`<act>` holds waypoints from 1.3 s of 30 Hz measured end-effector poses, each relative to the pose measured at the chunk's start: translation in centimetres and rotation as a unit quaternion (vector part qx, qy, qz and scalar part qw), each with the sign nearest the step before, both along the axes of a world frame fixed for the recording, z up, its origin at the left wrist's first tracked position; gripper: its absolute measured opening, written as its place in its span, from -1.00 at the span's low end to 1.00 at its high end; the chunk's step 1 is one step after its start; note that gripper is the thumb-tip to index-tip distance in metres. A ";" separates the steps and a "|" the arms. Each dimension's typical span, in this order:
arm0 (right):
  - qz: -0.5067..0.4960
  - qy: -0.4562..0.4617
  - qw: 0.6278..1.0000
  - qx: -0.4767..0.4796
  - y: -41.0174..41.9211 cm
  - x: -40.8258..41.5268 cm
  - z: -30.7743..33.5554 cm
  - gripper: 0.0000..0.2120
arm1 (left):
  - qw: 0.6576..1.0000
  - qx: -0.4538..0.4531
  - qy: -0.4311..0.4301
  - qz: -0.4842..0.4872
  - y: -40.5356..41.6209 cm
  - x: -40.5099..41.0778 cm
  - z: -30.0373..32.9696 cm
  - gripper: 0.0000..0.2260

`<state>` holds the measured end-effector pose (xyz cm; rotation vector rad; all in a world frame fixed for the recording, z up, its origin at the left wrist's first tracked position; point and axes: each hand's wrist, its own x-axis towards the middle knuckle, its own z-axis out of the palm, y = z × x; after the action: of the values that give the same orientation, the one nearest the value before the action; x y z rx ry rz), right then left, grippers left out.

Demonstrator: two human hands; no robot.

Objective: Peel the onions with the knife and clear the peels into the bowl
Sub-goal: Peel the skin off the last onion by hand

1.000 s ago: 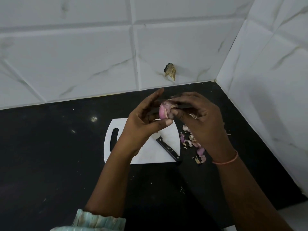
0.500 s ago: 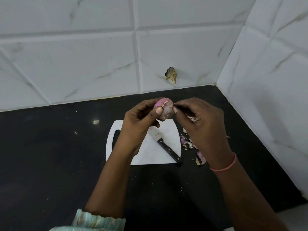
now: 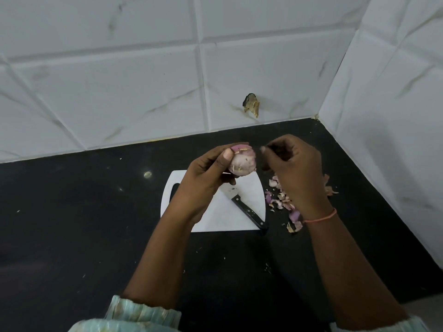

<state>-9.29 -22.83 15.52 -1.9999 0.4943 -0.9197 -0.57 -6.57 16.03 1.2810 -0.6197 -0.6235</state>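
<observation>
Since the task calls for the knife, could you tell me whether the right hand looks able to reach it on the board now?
Probably yes: the knife lies uncovered on the cutting board, beside the right hand, with nothing between them.

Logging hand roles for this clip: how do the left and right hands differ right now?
The left hand grips the onion; the right hand is off it, fingers curled, and whether it pinches a peel is unclear. The left hangs over the board, the right over the peels. Both are raised off the counter, neither holding the knife.

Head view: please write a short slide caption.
Left hand holds a partly peeled onion above the cutting board.
</observation>
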 end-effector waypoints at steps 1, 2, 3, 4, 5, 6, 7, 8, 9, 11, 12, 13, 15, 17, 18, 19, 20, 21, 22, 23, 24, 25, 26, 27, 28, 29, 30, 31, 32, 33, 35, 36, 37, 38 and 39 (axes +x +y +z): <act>-0.023 0.016 1.000 -0.002 -0.8 -0.1 -0.7 -0.93 | 1.000 -0.004 0.017 -0.004 0.1 -0.1 0.0 -0.67; -0.049 0.037 0.998 -0.018 -1.6 -0.3 -1.5 -0.92 | 0.999 -0.010 0.037 -0.007 0.1 -0.2 0.1 -0.64; -0.073 0.063 0.995 -0.035 -2.5 -0.5 -2.4 -0.92 | 0.998 -0.018 0.063 -0.009 0.0 -0.4 0.2 -0.61; -0.090 0.095 0.990 -0.046 -3.1 -0.7 -3.0 -0.93 | 0.995 -0.026 0.097 -0.010 -0.2 -0.6 0.4 -0.59; -0.097 0.126 0.986 -0.049 -3.5 -0.9 -3.5 -0.89 | 0.990 -0.034 0.133 -0.008 -0.3 -0.9 0.6 -0.57; -0.096 0.143 0.984 -0.048 -3.7 -1.0 -3.7 -0.84 | 0.986 -0.042 0.163 -0.004 -0.5 -1.1 0.7 -0.57; -0.088 0.140 0.986 -0.039 -3.5 -1.0 -3.7 -0.80 | 0.983 -0.046 0.179 0.005 -0.7 -1.2 0.7 -0.57; -0.072 0.116 0.990 -0.020 -2.9 -0.9 -3.3 -0.78 | 0.982 -0.043 0.185 0.018 -0.9 -1.1 0.6 -0.57; -0.043 0.077 0.996 0.014 -2.0 -0.8 -2.6 -0.79 | 0.982 -0.035 0.185 0.033 -1.0 -1.0 0.5 -0.59; 0.040 -0.013 0.994 0.102 0.1 -0.5 -0.9 -0.79 | 0.981 -0.016 0.184 0.056 -1.1 -0.7 0.6 -0.64; 0.080 -0.044 0.989 0.119 1.0 -0.4 -0.2 -0.78 | 0.981 -0.016 0.188 0.055 -1.1 -0.7 0.8 -0.69; 0.114 -0.057 0.986 0.107 1.9 -0.4 0.3 -0.76 | 0.981 -0.021 0.188 0.045 -1.0 -0.7 1.1 -0.74; 0.164 -0.048 0.984 0.055 2.9 -0.3 0.9 -0.71 | 0.985 -0.025 0.166 0.025 -0.8 -0.6 1.5 -0.78; 0.166 -0.047 0.984 0.043 3.3 -0.1 0.9 -0.73 | 0.992 -0.017 0.121 0.025 -0.5 -0.4 1.3 -0.79; 0.157 -0.060 0.983 0.070 3.4 -0.1 0.9 -0.75 | 0.995 -0.017 0.092 0.027 -0.4 -0.2 1.0 -0.74; 0.150 -0.076 0.980 0.107 3.5 -0.1 0.9 -0.77 | 0.998 -0.018 0.061 0.025 -0.2 0.0 0.7 -0.69; 0.146 -0.093 0.974 0.143 3.7 -0.1 1.0 -0.80 | 0.999 -0.020 0.031 0.021 0.1 0.2 0.4 -0.66; 0.141 -0.107 0.969 0.170 3.9 -0.1 1.0 -0.82 | 1.000 -0.022 0.003 0.021 0.3 0.2 0.2 -0.64; 0.136 -0.116 0.967 0.184 4.2 -0.1 1.0 -0.84 | 0.999 -0.027 -0.018 0.024 0.5 0.3 0.0 -0.60; 0.132 -0.117 0.966 0.187 4.4 -0.2 1.0 -0.84 | 0.999 -0.033 -0.029 0.031 0.6 0.2 -0.1 -0.58; 0.129 -0.112 0.969 0.177 4.5 -0.2 1.0 -0.84 | 0.998 -0.040 -0.033 0.044 0.6 0.2 -0.1 -0.56; 0.128 -0.103 0.973 0.161 4.6 -0.3 1.0 -0.82 | 0.997 -0.044 -0.032 0.059 0.6 0.2 0.0 -0.55; 0.127 -0.092 0.977 0.142 4.6 -0.3 1.1 -0.80 | 0.996 -0.045 -0.028 0.074 0.6 0.2 0.0 -0.55; 0.126 -0.081 0.981 0.124 4.6 -0.4 1.1 -0.75 | 0.995 -0.046 -0.026 0.085 0.6 0.3 0.0 -0.55; 0.125 -0.072 0.984 0.104 4.4 -0.5 1.2 -0.69 | 0.995 -0.047 -0.028 0.089 0.6 0.4 0.1 -0.56; 0.128 -0.065 0.986 0.083 4.3 -0.5 1.2 -0.64 | 0.994 -0.050 -0.031 0.087 0.6 0.4 0.2 -0.57; 0.133 -0.061 0.987 0.062 4.2 -0.6 1.3 -0.63 | 0.994 -0.053 -0.035 0.085 0.6 0.4 0.2 -0.57; 0.139 -0.064 0.987 0.049 4.1 -0.6 1.4 -0.65 | 0.994 -0.056 -0.038 0.083 0.6 0.4 0.2 -0.57; 0.141 -0.071 0.987 0.039 4.0 -0.6 1.3 -0.68 | 0.994 -0.058 -0.038 0.080 0.6 0.3 0.2 -0.57; 0.139 -0.081 0.986 0.032 4.0 -0.6 1.3 -0.71 | 0.995 -0.059 -0.037 0.076 0.6 0.3 0.2 -0.57; 0.133 -0.097 0.986 0.024 4.0 -0.4 1.2 -0.76 | 0.996 -0.062 -0.033 0.058 0.5 0.1 0.3 -0.60; 0.128 -0.101 0.986 0.024 4.1 -0.4 1.2 -0.77 | 0.997 -0.059 -0.030 0.048 0.5 0.0 0.3 -0.61; 0.123 -0.104 0.987 0.023 4.2 -0.4 1.2 -0.79 | 0.998 -0.052 -0.022 0.042 0.4 -0.2 0.3 -0.63; 0.116 -0.104 0.988 0.015 4.4 -0.4 1.2 -0.81 | 0.998 -0.045 -0.010 0.040 0.4 -0.3 0.4 -0.66; 0.107 -0.102 0.989 0.000 4.5 -0.4 1.2 -0.82 | 0.998 -0.041 0.003 0.040 0.4 -0.4 0.5 -0.67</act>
<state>-9.73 -18.32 16.70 -1.8907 0.1607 -0.9745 -1.01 -6.22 16.48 1.2208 -0.5811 -0.5299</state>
